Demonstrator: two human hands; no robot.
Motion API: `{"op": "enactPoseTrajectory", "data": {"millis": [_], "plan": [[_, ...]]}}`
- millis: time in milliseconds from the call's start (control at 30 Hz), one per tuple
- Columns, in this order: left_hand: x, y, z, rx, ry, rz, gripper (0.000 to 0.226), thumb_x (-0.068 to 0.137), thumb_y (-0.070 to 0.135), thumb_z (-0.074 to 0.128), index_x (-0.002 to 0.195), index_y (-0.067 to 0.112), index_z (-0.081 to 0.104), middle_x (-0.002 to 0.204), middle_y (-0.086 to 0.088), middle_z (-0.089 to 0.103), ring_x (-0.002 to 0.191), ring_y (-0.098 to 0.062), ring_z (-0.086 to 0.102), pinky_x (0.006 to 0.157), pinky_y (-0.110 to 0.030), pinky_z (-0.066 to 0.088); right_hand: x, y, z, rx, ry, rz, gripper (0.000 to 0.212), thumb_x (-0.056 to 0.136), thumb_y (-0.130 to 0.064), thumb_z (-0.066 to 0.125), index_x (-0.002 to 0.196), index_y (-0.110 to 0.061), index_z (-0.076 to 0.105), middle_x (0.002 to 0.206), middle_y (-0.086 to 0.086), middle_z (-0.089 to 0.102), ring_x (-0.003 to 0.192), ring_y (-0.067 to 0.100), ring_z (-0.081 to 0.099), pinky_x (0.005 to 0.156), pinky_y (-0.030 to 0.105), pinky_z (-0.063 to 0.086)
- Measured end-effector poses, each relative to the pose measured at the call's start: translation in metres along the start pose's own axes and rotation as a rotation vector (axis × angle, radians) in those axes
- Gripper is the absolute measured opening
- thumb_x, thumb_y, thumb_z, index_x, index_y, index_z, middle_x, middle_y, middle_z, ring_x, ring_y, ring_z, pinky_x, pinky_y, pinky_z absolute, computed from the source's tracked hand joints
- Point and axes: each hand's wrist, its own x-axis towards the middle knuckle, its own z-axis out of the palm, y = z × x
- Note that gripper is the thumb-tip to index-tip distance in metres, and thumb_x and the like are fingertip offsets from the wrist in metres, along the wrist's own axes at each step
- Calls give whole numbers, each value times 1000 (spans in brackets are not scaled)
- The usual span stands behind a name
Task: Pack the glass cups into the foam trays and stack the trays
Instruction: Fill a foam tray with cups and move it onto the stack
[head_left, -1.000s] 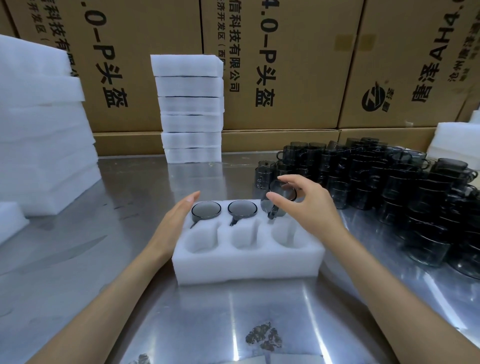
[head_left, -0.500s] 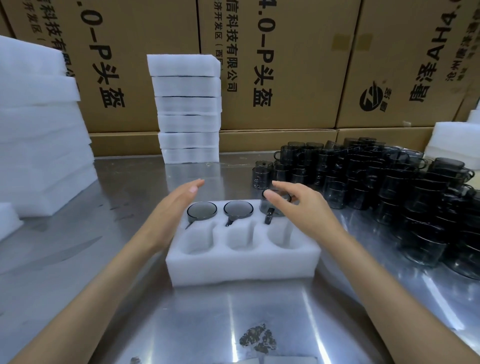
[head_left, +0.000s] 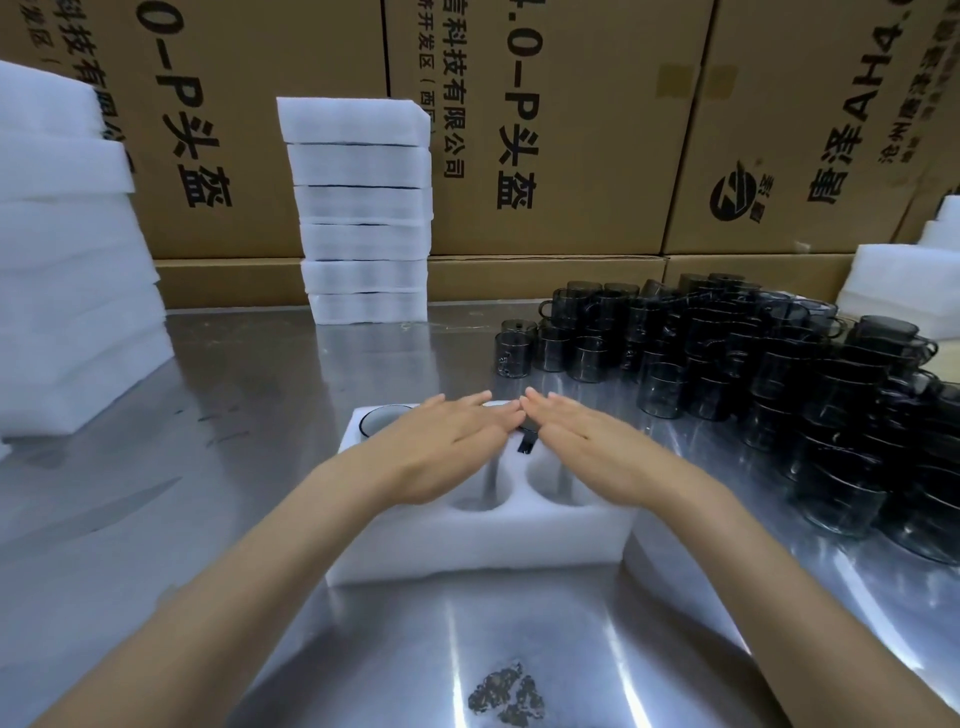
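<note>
Both flat hands (head_left: 452, 441) cover cups (head_left: 382, 418) in the foam tray (head_left: 467, 545).

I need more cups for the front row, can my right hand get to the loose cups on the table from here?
Probably yes. The right hand lies flat on the foam tray, holding nothing, and the loose cups stand just to its right on the table, with nothing between.

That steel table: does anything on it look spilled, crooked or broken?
One thing: a dark crumbly patch lies on the steel table near the front edge, like debris or a stain. Otherwise the foam tray, the stacked trays and the loose glass cups look orderly.
</note>
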Motion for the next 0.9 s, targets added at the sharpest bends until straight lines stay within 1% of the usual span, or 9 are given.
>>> {"op": "enactPoseTrajectory", "data": {"millis": [100, 200, 267, 367, 467, 567, 667, 800, 900], "plan": [[-1, -3, 4, -39, 18, 1, 46, 104, 28, 17, 148, 34, 23, 153, 25, 15, 142, 3, 8, 112, -23, 1, -1, -1, 1, 105, 45, 0, 47, 102, -28, 22, 149, -28, 24, 155, -21, 15, 142, -3, 9, 115, 23, 7], [-1, -3, 11, -94, 55, -9, 45, 103, 35, 17, 147, 35, 27, 152, 26, 20, 140, 7, 10, 112, -20, 1, 2, -1, 4, 336, 269, 5, 43, 100, -23, 33, 142, -24, 42, 148, -15, 37, 136, 0, 28, 109, 19, 20], [-4, -4, 13, -162, 118, -24, 46, 101, 43, 19, 145, 37, 33, 150, 25, 27, 139, 8, 17, 116, -22, 5, 8, 8, 3, 307, 514, 43, 42, 98, -20, 38, 139, -19, 46, 145, -7, 44, 134, 6, 36, 107, 23, 26], [-9, -6, 14, -302, 228, -25, 47, 97, 51, 23, 136, 39, 48, 139, 28, 43, 132, 7, 32, 112, -20, 22, 16, 35, -3, 150, 730, 213, 45, 97, -23, 39, 142, -19, 41, 151, -6, 34, 137, 14, 32, 107, 37, 32], [-11, -6, 14, -313, 266, -22, 47, 96, 52, 23, 127, 39, 56, 127, 34, 49, 121, 12, 38, 96, -1, 23, 18, 62, -1, 111, 733, 403, 50, 97, -24, 41, 146, -19, 32, 157, -6, 18, 134, 20, 35, 95, 40, 39], [-11, -6, 14, -305, 279, 8, 48, 97, 53, 22, 121, 37, 60, 122, 32, 55, 114, 14, 43, 94, -6, 29, 21, 77, 3, 62, 714, 497, 54, 96, -21, 44, 147, -18, 27, 157, -3, 14, 131, 25, 36, 88, 41, 42], [-11, -8, 15, -327, 298, 20, 50, 97, 55, 21, 112, 30, 62, 116, 28, 59, 108, 13, 46, 93, -14, 36, 24, 82, 3, -25, 699, 558, 48, 96, -22, 47, 142, -14, 35, 148, 5, 31, 128, 26, 37, 85, 41, 43], [-10, -8, 16, -320, 317, 29, 47, 90, 61, 19, 112, 45, 56, 107, 47, 52, 107, 18, 43, 91, -3, 31, 23, 82, 5, -77, 748, 529, 31, 91, -39, 56, 110, -14, 54, 118, 5, 48, 112, 24, 43, 71, 33, 38], [-10, -7, 15, -317, 309, 19, 37, 89, 62, 18, 108, 56, 49, 105, 53, 47, 108, 20, 41, 93, -5, 30, 17, 79, 5, -86, 783, 506, 30, 87, -46, 60, 85, -17, 54, 106, 0, 48, 106, 21, 42, 67, 32, 36]]}}
